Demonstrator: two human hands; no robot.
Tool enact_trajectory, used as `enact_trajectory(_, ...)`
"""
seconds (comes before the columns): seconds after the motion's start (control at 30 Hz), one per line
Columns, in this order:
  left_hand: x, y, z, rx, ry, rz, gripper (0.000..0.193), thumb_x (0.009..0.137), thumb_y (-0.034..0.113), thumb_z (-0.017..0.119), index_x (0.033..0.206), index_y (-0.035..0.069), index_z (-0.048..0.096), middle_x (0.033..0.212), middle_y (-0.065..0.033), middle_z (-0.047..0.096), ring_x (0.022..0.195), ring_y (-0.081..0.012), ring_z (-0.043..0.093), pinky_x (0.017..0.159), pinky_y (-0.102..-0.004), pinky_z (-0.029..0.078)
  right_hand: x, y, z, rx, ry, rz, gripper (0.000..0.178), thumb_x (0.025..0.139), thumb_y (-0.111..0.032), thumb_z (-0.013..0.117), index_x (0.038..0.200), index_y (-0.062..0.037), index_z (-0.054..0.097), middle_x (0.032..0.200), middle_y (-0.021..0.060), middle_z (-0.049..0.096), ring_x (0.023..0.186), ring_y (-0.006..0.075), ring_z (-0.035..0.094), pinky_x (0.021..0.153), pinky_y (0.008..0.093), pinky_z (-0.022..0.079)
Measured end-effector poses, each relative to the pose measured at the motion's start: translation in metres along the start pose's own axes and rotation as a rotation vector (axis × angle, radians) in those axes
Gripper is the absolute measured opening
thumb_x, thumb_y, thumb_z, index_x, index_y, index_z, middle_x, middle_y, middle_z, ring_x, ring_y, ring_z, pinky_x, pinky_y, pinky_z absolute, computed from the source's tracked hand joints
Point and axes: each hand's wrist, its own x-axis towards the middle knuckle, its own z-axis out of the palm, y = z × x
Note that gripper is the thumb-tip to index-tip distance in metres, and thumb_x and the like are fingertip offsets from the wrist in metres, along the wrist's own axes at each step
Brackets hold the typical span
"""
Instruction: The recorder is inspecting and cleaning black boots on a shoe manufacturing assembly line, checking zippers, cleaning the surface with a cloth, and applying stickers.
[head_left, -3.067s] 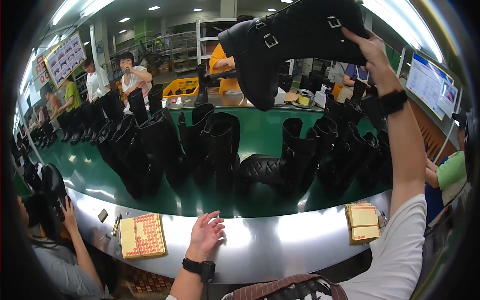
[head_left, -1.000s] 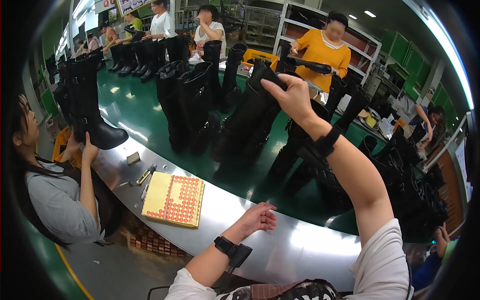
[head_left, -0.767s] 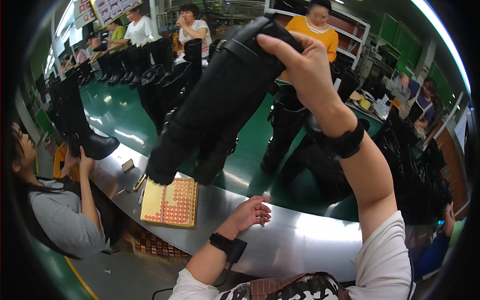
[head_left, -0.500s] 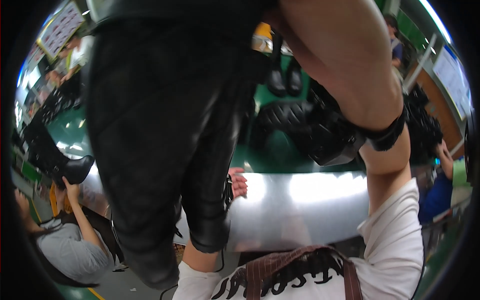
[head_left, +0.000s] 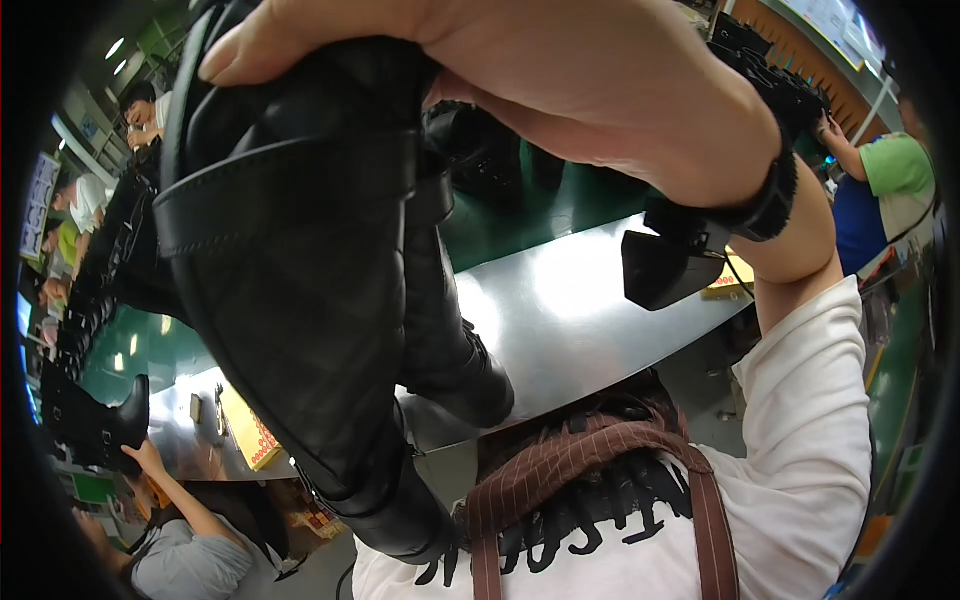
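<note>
My right hand (head_left: pixel 480 60) grips the upper part of a tall black leather boot (head_left: pixel 300 290), its thumb lying across the top. The boot hangs close in front of me, toe end down near my apron (head_left: pixel 570 450). It has a stitched strap round the shaft. Just behind it, a second black boot (head_left: pixel 450 370) hangs alongside, its lower end over the metal table edge. Whether my fingers also hold this second boot cannot be seen. My left hand is out of sight, probably covered by the boots.
A green conveyor-like surface (head_left: pixel 590 205) runs behind a shiny metal ledge (head_left: pixel 560 310). A black boxy device (head_left: pixel 670 270) is strapped to my right wrist. Yellow boxes lie left (head_left: pixel 248 428) and right. At left a person in grey (head_left: pixel 200 560) handles a black boot (head_left: pixel 90 415); another person in green (head_left: pixel 895 165) works at right.
The boots have come lower, and my right hand now shows gripping their top. My left hand, visible beside the boots before, is hidden now. My view has turned.
</note>
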Motion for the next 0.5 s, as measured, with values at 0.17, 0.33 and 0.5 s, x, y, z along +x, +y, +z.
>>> enact_trajectory(0.17,-0.018,0.004,0.005,-0.026,0.038,-0.019,0.034,0.1,0.024,0.047,0.125,0.0,0.047,0.103,-0.0137,0.058,0.086,-0.0252,0.061,0.082,-0.04,0.053,-0.022,-0.042,-0.012,0.029,0.03,-0.011,0.026,0.093,-0.025,0.06,0.092,-0.0001,0.068,0.07,-0.001,0.061,0.054,0.0059,0.05,0.05,0.0231,0.039)
enact_trajectory(0.33,-0.027,0.015,0.01,0.007,0.067,0.058,0.034,0.101,0.025,0.047,0.126,0.001,0.047,0.106,-0.0133,0.058,0.088,-0.0243,0.061,0.082,-0.0401,0.053,-0.039,-0.029,-0.025,0.2,0.1,-0.032,0.019,0.089,-0.023,0.066,0.095,-0.0052,0.07,0.082,0.0016,0.067,0.067,0.0069,0.06,0.06,0.0216,0.047)
enact_trajectory(0.5,-0.037,0.006,0.057,0.392,0.162,0.393,0.041,0.101,0.035,0.044,0.131,0.007,0.046,0.116,-0.0118,0.059,0.107,-0.0215,0.057,0.095,-0.0392,0.046,-0.076,0.018,-0.04,-0.345,0.34,-0.31,0.02,0.088,-0.017,0.071,0.098,0.0012,0.071,0.085,0.0001,0.071,0.072,0.0068,0.064,0.067,0.0208,0.051)
